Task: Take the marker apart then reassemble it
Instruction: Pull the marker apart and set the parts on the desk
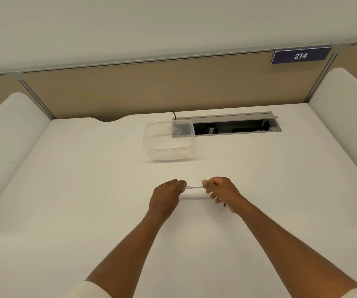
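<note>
A white marker (193, 187) with small dark print on its barrel lies level between my two hands, just above the white desk (87, 190). My left hand (167, 195) grips its left end with closed fingers. My right hand (221, 191) grips the right end. Both ends of the marker are hidden inside my fists, so I cannot tell whether the cap is on. A small dark piece (225, 205) pokes out below my right hand; what it is I cannot tell.
A clear plastic container (169, 140) stands at the back of the desk, partly over a grey cable tray (237, 123) with its lid open. Beige partition panels (151, 87) close the back. White side dividers rise at left and right.
</note>
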